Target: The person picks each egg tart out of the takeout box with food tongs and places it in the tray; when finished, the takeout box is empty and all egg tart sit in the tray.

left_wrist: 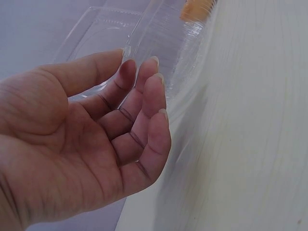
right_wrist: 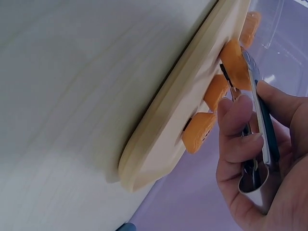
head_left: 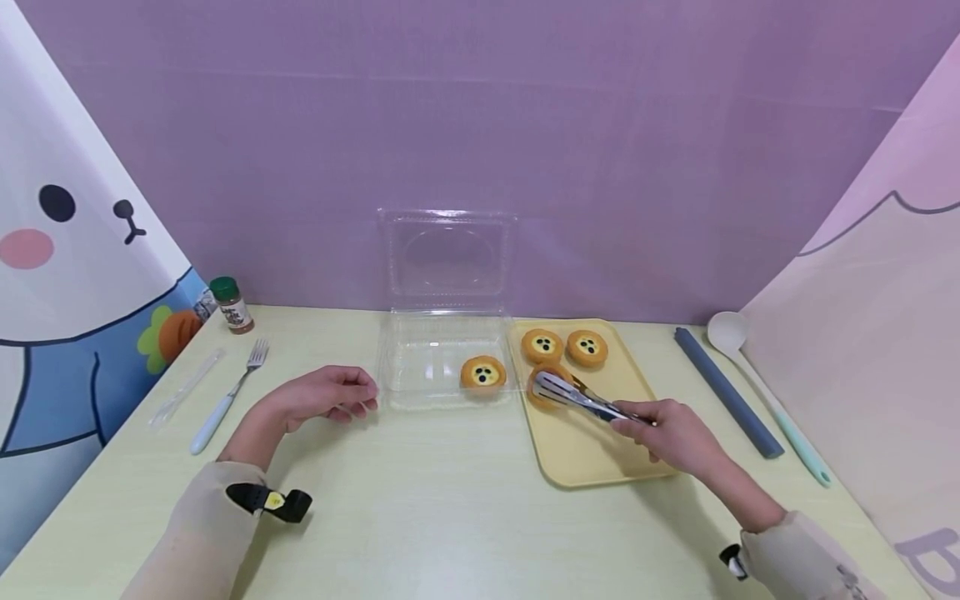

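Note:
My right hand (head_left: 671, 435) grips a pair of metal tongs (head_left: 581, 395), whose tips lie around an egg tart (right_wrist: 235, 65) at the left side of the yellow tray (head_left: 592, 462). Two more tarts, one of them the back-right tart (head_left: 587, 348), sit behind it on the tray. To the left stands a clear plastic box (head_left: 427, 358) with its lid (head_left: 450, 258) raised; a single tart (head_left: 483, 373) lies in its right part. Beside the box's left edge, my left hand (head_left: 330, 393) hovers with fingers loosely bent and nothing in it, palm showing in the left wrist view.
On the left are a fork (head_left: 228, 400), a clear plastic strip (head_left: 186, 390) and a green-capped spice jar (head_left: 232, 306). A dark blue bar (head_left: 727, 392) and a long-handled white spoon (head_left: 772, 400) lie right of the tray. A purple backdrop (head_left: 480, 125) closes off the back.

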Motion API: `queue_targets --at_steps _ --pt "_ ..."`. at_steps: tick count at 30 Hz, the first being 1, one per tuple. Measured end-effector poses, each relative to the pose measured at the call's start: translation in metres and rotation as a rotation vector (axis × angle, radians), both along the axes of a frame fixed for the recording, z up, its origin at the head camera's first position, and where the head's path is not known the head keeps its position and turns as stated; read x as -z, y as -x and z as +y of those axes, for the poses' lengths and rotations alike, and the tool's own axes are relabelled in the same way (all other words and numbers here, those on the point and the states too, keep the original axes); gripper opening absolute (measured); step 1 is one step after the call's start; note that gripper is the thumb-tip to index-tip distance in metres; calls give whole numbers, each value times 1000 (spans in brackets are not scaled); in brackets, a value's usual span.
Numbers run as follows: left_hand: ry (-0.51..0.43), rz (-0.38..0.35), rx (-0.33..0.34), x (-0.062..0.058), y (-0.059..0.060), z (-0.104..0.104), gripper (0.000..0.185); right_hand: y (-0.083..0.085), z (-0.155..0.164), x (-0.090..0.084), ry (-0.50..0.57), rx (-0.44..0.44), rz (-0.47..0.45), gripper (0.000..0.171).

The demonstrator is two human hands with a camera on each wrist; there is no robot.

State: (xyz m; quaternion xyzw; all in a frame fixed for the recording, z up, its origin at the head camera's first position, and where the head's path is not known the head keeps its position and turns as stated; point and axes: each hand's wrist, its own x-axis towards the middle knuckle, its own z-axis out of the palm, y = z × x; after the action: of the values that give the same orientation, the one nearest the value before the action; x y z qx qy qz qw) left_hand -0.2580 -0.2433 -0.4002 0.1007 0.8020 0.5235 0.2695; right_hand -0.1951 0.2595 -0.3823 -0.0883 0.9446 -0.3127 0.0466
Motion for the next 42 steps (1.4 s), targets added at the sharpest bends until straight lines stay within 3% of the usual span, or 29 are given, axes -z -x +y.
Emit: queue_targets --at_steps 21,31,42 --pt "-6 -2 5 0 0 1 32 -1 3 0 -85 57 0 59" --pt "-7 1 8 1 1 1 32 -4 3 -3 -202 66 106 58" --pt "12 1 -4 2 3 0 33 -6 1 -8 -248 84 120 60"
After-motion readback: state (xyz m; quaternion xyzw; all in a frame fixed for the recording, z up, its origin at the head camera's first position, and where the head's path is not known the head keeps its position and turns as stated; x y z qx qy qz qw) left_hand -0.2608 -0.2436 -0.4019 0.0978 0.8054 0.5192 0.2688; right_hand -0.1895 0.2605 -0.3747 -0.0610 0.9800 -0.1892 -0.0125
